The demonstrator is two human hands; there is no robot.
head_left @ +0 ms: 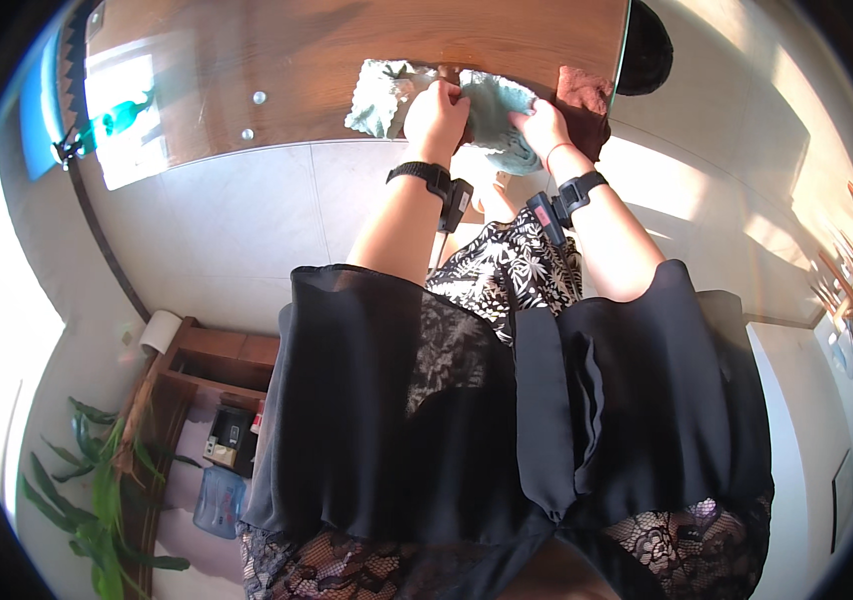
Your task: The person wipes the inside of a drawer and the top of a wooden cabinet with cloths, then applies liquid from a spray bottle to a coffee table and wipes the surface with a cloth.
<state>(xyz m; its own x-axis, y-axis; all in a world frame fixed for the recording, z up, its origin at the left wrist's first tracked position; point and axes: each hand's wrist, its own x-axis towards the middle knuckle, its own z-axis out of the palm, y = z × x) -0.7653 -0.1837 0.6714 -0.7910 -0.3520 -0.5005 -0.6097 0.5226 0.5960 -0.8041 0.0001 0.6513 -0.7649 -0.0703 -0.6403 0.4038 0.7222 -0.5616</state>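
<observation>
A soft blue-green cloth (495,112) lies at the near edge of the wooden table, partly hanging over it. My left hand (437,118) is closed, thumb and fingers pinched at the left edge of this cloth. On its right side my right hand (544,130) grips the same cloth, thumb on top and the other fingers mostly hidden. A crumpled pale mint cloth (379,98) rests just left of my left hand. To the right of my right hand a brown cloth (584,105) drapes over the table edge.
The glass-topped wooden table (327,60) carries small round clear discs (260,98) and a bright turquoise object (119,118) at left. A black round seat (646,48) stands beyond its right end. Behind at lower left are a wooden shelf (227,345) and a leafy plant (97,480).
</observation>
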